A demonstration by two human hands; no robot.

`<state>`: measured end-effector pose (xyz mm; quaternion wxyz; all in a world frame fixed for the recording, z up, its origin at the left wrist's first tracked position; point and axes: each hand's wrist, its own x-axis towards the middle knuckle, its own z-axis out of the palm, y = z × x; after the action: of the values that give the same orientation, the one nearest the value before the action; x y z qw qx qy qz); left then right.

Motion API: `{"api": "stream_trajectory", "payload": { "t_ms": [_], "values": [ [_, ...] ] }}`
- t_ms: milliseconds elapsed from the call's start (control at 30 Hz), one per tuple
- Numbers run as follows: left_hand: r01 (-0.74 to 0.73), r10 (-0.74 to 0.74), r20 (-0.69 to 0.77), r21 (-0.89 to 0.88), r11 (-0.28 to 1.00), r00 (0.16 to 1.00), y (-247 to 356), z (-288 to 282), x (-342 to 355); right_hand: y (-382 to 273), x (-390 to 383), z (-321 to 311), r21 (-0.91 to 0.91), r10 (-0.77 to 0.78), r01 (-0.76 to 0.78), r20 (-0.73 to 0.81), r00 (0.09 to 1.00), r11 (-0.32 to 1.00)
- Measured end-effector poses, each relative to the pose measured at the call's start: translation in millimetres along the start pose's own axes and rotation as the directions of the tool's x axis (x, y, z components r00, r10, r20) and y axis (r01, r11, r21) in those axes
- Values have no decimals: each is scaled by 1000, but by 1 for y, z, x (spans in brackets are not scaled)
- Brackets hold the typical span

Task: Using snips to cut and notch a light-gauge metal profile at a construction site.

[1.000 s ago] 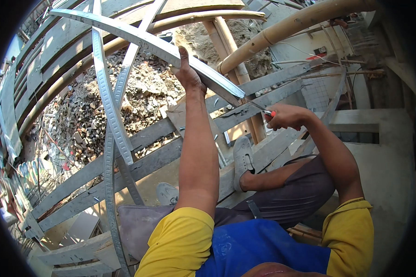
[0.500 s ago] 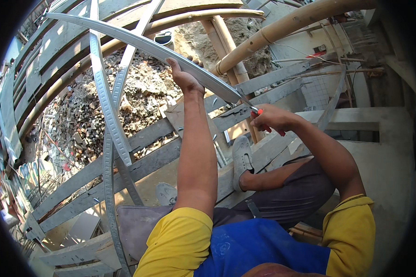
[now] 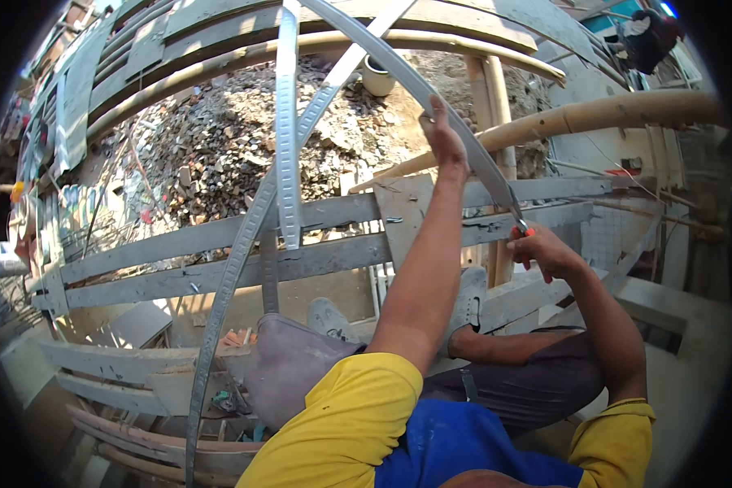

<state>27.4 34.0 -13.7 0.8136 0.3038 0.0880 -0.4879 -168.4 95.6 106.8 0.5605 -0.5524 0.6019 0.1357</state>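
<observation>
My left hand [image 3: 447, 150] is closed round a long grey metal channel [image 3: 481, 163], its thumb on the upper side. The channel slopes from the far middle down towards my right hand. In my right hand [image 3: 555, 254] is a pair of red-handled snips [image 3: 516, 234]. Their jaws meet the near end of the channel; whether they bite into the metal is too small to tell. Left of my arm, a straight ribbed metal channel [image 3: 287, 130] crosses a longer ribbed metal strip [image 3: 234, 272] that runs down towards the lower edge.
Wooden planks [image 3: 333, 259] run across in front of my shoes [image 3: 470, 297]. Beyond lies a heap of rubble [image 3: 220, 175] with a pale bucket [image 3: 377, 77] beside it. A thick bamboo pole [image 3: 602, 116] spans the right side, and boards [image 3: 220, 49] line the far side.
The view has swung left, so the scene sits further right in the picture. The channel now slopes more steeply. Both hands keep their holds, with the snips still at the channel's near end.
</observation>
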Motion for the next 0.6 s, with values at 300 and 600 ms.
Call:
{"api": "stream_trajectory", "payload": {
  "t_ms": [300,600],
  "values": [
    [47,24,-168,406,912,985,8,-21,-14,-9,23,-24,-230,167,-78,402,900,970],
    [34,150,-242,621,783,959,66,-112,-44,-30,109,3,-790,485,245,554,676,561]
  ]
}}
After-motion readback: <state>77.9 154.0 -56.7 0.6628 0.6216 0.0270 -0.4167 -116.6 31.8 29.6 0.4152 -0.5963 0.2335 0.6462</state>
